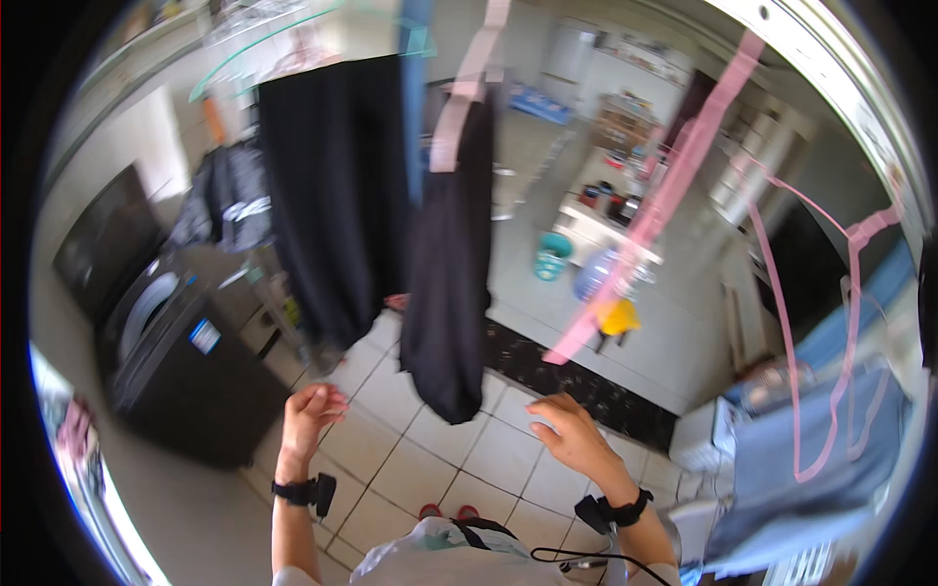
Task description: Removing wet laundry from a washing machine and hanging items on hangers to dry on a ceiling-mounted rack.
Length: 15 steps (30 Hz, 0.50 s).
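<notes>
My left hand (315, 410) hangs over the tiled floor at lower left of centre, fingers bent and holding nothing. My right hand (571, 432) is at lower right of centre, fingers curved apart and empty. Each wrist wears a black strap with a small device. Above and between them hang black trousers or a similar black garment (333, 198) and a second, narrower black garment (451, 271); neither hand touches them. A blurred pink strip (659, 198) slants down on the right. Pink hangers (788, 329) hang farther right.
A dark top-opening washing machine (198, 373) stands at left, a dark patterned jacket (227, 198) near it. A blue cloth (813, 454) hangs at right. A black stone threshold (571, 373) crosses the floor. Beyond are a cluttered white table (586, 227) and a teal basket (552, 256).
</notes>
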Available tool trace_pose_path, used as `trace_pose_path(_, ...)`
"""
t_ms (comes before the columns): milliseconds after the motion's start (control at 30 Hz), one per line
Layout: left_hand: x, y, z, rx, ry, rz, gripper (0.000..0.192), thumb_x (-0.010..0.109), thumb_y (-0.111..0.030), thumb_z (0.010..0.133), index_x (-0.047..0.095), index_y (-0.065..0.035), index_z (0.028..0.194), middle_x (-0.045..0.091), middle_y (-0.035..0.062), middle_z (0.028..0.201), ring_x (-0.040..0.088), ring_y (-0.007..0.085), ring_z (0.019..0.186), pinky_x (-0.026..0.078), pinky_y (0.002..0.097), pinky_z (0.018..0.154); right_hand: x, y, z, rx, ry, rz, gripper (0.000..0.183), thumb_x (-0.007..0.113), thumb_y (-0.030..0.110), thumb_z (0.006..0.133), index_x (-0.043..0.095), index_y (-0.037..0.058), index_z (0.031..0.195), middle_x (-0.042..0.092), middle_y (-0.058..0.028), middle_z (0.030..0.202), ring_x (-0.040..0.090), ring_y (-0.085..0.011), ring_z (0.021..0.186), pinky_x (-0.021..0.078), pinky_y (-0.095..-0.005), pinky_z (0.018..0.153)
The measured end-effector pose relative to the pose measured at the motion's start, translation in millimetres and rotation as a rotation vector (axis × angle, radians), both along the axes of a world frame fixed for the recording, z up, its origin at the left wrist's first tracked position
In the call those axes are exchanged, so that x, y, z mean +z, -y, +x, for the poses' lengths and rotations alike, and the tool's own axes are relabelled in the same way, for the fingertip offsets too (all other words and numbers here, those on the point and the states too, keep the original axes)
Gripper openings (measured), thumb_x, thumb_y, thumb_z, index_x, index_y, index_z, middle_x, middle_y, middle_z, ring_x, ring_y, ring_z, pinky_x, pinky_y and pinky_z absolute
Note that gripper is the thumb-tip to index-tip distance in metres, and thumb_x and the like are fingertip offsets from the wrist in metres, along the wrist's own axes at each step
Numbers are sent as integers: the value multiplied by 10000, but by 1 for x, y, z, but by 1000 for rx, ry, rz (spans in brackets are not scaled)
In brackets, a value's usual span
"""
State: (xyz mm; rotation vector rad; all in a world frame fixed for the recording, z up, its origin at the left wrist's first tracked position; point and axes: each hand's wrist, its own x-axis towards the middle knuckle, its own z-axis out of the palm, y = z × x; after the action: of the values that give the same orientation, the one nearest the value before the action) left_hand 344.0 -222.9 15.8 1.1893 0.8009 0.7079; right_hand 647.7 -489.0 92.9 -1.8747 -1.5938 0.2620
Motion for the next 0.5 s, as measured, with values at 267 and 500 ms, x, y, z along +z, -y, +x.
trace_pose_path(267, 3, -27, -54, 237, -24, -21, 293, 507, -253, 959, 602, 12, 1040, 651, 81, 921, 630, 161, 840, 514, 293, 738, -52, -88, -10, 137, -236, -233, 152, 616, 51, 832, 624, -15, 969, 681, -154, 908, 675, -242, 842, 525, -332, 738)
trace_pose_path(500, -8, -53, -110, 542, -39, 4, 281, 524, -256, 949, 615, 4, 1000, 649, 72, 882, 630, 149, 821, 517, 291, 712, -76, -162, -59, 438, -314, -449, 276, 641, 86, 804, 609, -5, 1063, 668, -177, 1000, 639, -316, 944, 491, -365, 827)
